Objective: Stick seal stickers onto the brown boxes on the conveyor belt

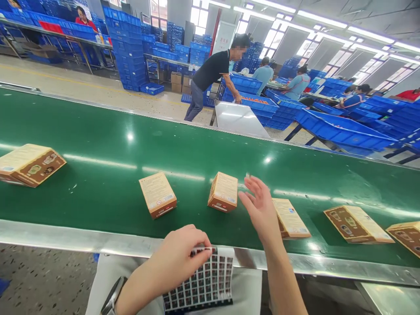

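My left hand (179, 256) is curled over the top edge of a sheet of small stickers (205, 282) lying on my lap below the belt's metal rim. My right hand (260, 208) reaches over the green conveyor belt (98, 175) with fingers stretched out. A tiny sticker seems to sit on its fingertip. It hovers between a small orange box (223, 191) on its left and a flat box (290, 218) partly hidden behind it on the right. Another small box (158, 194) lies further left.
More boxes ride the belt: a larger one (30, 164) at far left, two (357, 224) (407, 236) at right. Beyond the belt a person in black (213, 74) bends over blue crates (259, 103); others sit at tables. Stacked blue crates (129, 48) line the back.
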